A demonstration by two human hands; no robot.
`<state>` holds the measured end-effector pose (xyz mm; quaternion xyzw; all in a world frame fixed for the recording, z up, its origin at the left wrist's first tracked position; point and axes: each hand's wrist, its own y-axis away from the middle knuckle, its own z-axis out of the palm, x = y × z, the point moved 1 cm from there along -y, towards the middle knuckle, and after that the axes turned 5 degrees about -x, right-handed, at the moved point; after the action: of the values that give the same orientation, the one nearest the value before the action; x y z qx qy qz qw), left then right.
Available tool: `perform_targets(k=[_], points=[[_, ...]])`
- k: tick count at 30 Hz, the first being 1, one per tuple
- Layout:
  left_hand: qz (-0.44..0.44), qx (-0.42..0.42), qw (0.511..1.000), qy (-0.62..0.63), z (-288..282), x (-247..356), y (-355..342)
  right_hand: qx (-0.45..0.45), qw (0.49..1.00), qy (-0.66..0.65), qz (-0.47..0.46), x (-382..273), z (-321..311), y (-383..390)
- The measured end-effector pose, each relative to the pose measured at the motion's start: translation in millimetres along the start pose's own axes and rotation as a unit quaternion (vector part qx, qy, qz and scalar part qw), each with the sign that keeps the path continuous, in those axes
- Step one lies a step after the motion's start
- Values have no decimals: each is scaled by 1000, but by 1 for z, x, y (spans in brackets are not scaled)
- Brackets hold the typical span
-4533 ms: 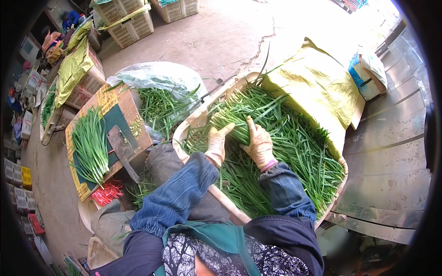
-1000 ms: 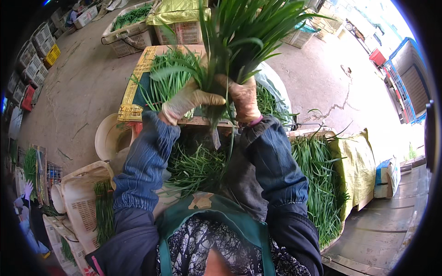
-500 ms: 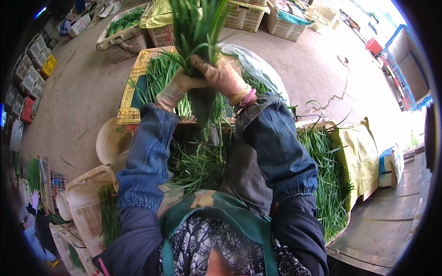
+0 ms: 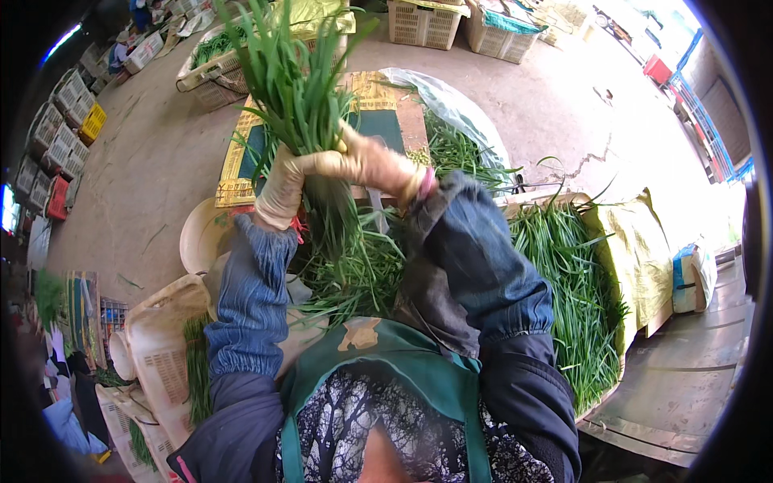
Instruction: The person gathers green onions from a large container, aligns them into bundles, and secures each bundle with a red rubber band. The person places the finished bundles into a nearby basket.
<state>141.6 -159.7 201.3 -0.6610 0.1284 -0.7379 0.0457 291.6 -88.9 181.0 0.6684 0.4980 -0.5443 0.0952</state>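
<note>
My gloved left hand [image 4: 283, 179] and gloved right hand [image 4: 374, 165] grip a bunch of long green leafy stems [image 4: 290, 88] upright, its lower ends dangling between my arms. Behind it is a board [image 4: 372, 121] with a dark green mat and yellow taped border, partly hidden by the bunch. Loose cut greens [image 4: 350, 286] lie below my hands. More greens lie under a clear plastic bag [image 4: 467, 113] beside the board. A basket of long greens [image 4: 564, 314] stands at my right.
A yellow sack [image 4: 628, 266] covers part of the right basket, beside a metal surface [image 4: 676, 386]. A cream bucket [image 4: 201, 233] and white crates [image 4: 161, 362] stand left. More crates [image 4: 427, 24] stand ahead. Co-workers [image 4: 121, 56] are at far left; another purple-gloved hand [image 4: 58, 346] shows lower left.
From hands in the right-hand basket, the view has turned toward the board and I hold a bunch raised. Over the last second the bunch has swung leftward, with my hands closer together.
</note>
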Motion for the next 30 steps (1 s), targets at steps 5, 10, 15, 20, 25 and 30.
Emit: perform_targets(k=[5,10,15,20,25,30], points=[[27,54,981,184,-27,6,3,-115,981,102,121,46,63,73],[69,26,957,282,-65,21,14,-123,927,291,202,74,108,122],[191,-107,886,409,-114,49,29,-98,938,308,123,63,104,178],[267,-137,827,476,-140,68,43,-277,895,324,131,64,95,206],[294,-178,806,482,-148,54,53,-82,978,173,82,23,63,150],[288,-208,793,495,-134,36,49,67,940,-282,179,-13,48,105]])
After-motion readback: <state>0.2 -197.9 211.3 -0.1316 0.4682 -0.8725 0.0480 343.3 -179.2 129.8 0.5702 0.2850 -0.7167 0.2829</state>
